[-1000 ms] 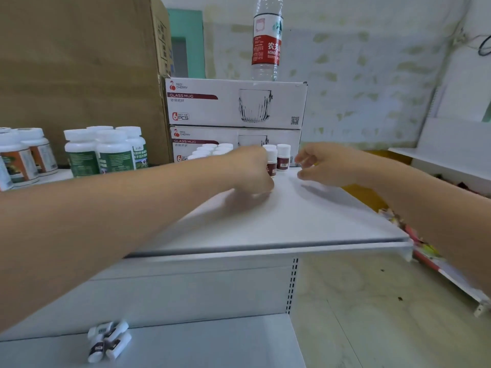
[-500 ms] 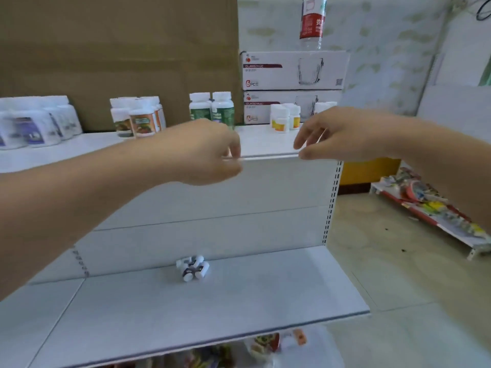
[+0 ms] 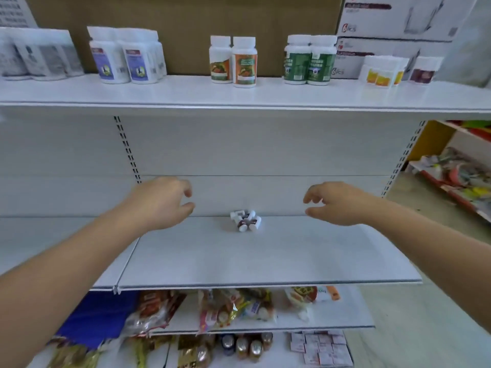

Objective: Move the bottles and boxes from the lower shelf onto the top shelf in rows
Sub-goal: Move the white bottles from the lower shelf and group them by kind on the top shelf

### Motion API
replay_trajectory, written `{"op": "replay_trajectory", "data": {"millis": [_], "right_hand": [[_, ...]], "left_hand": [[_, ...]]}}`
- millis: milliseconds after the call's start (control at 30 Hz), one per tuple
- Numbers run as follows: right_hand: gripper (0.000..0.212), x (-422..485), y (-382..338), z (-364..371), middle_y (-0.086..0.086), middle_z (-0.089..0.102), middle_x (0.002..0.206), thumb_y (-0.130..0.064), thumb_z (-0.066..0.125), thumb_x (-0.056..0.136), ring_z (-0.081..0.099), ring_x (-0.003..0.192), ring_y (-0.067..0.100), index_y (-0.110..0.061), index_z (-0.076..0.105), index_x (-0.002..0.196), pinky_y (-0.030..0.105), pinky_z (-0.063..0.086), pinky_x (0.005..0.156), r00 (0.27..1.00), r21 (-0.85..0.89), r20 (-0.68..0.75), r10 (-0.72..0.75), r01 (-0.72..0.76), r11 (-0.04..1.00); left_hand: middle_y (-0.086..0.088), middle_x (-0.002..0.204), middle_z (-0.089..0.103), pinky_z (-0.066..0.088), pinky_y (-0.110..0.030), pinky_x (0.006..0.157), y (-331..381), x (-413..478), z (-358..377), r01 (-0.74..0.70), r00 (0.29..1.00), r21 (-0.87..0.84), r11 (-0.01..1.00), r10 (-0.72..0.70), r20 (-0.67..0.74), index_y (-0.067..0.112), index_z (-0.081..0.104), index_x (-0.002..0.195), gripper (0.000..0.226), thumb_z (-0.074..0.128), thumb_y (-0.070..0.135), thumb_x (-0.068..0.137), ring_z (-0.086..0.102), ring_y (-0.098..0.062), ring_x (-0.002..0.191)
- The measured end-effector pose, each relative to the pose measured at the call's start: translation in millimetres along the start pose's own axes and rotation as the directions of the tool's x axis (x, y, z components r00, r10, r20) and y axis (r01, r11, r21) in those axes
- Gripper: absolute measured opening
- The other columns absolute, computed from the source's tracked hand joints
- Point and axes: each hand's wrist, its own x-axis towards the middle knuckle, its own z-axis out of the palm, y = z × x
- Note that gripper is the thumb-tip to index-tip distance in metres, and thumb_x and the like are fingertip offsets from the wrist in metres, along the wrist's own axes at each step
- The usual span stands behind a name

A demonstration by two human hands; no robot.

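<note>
1. Head view had the last little bottles (image 3: 245,221) lying on their sides in a heap at the back of the lower shelf (image 3: 265,258). They were touching each other, right by the back panel (image 3: 265,155). Maybe four of them, too small to count for sure.
2. Left hand (image 3: 159,203) and right hand (image 3: 337,204) hovered on either side of the heap, clear of it. Fingers (image 3: 309,197) on both were loosely curved and spread with the thumbs apart, pinching nothing.
3. So the step, as I read it, was the reach-in and grab. Best bet imo was to bring both hands inward, low along the shelf, and close on the heap from both sides. Round bottles on their sides would likely roll away if poked from one side only.
4. I'd have gripped each one around the body, not the cap. They looked small and smooth, so two per hand would be easy to fumble.
5. The matching dark-label ones (image 3: 422,73) stood at the right end of the top shelf (image 3: 239,95), just beside the yellow ones (image 3: 382,74). I'd have stood the new ones upright next to that group, labels forward, to keep the row.
6. Risks were tipping the standing row while placing, or clipping the top shelf's front edge on the way up.
</note>
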Motion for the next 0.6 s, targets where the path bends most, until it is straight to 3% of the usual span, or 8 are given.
{"op": "replay_trajectory", "data": {"millis": [233, 367, 433, 500, 600], "right_hand": [[0.039, 120.9, 0.1, 106.0, 0.002, 0.059, 0.127, -0.038, 0.059, 0.089, 0.056, 0.112, 0.021, -0.021, 0.057, 0.124, 0.030, 0.045, 0.093, 0.986, 0.157, 0.151, 0.078, -0.102, 0.982], [0.043, 193.4, 4.2, 174.0, 0.006, 0.055, 0.135, -0.032, 0.057, 0.089, 0.053, 0.119, 0.025, -0.017, 0.054, 0.130, 0.025, 0.038, 0.082, 0.979, 0.240, 0.142, 0.146, -0.177, 0.955], [0.040, 226.5, 3.3, 202.2, 0.011, 0.057, 0.132, -0.028, 0.054, 0.091, 0.054, 0.116, 0.028, -0.013, 0.054, 0.128, 0.027, 0.040, 0.081, 0.980, 0.313, 0.087, 0.177, -0.196, 0.929], [0.039, 255.1, -1.7, 224.3, 0.016, 0.060, 0.126, -0.028, 0.052, 0.092, 0.058, 0.111, 0.032, -0.008, 0.054, 0.126, 0.031, 0.045, 0.083, 0.973, 0.419, 0.028, 0.228, -0.218, 0.881], [0.050, 285.0, -7.2, 249.3, 0.018, 0.060, 0.125, -0.039, 0.055, 0.091, 0.059, 0.111, 0.035, -0.004, 0.049, 0.127, 0.032, 0.044, 0.081, 0.967, 0.459, 0.013, 0.254, -0.232, 0.858]], "left_hand": [[-0.001, 0.125, 0.057, 0.047, -0.032, 0.092, -5.9, 65.9, 132.3, 0.170, 0.971, -0.222, 0.960, -0.126, 0.201, 0.024, 0.058, 0.121, 0.035, 0.058, 0.040, 0.089, 0.057, -0.021, 0.111], [-0.001, 0.128, 0.059, 0.047, -0.033, 0.093, 8.2, 117.8, 205.4, 0.238, 0.956, -0.323, 0.916, -0.163, 0.243, 0.021, 0.057, 0.124, 0.039, 0.060, 0.036, 0.088, 0.058, -0.022, 0.114], [-0.003, 0.117, 0.064, 0.047, -0.030, 0.085, 23.4, 144.2, 232.8, 0.283, 0.949, -0.417, 0.864, -0.190, 0.251, 0.019, 0.061, 0.115, 0.031, 0.060, 0.033, 0.087, 0.060, -0.025, 0.110], [-0.007, 0.093, 0.067, 0.046, -0.030, 0.071, 41.6, 170.5, 254.5, 0.320, 0.945, -0.518, 0.793, -0.228, 0.235, 0.019, 0.066, 0.092, 0.016, 0.060, 0.033, 0.085, 0.065, -0.028, 0.101], [-0.011, 0.080, 0.070, 0.037, -0.028, 0.056, 68.9, 200.3, 277.3, 0.371, 0.928, -0.645, 0.668, -0.258, 0.267, 0.006, 0.068, 0.086, 0.039, 0.062, 0.044, 0.085, 0.066, -0.025, 0.081]]}}
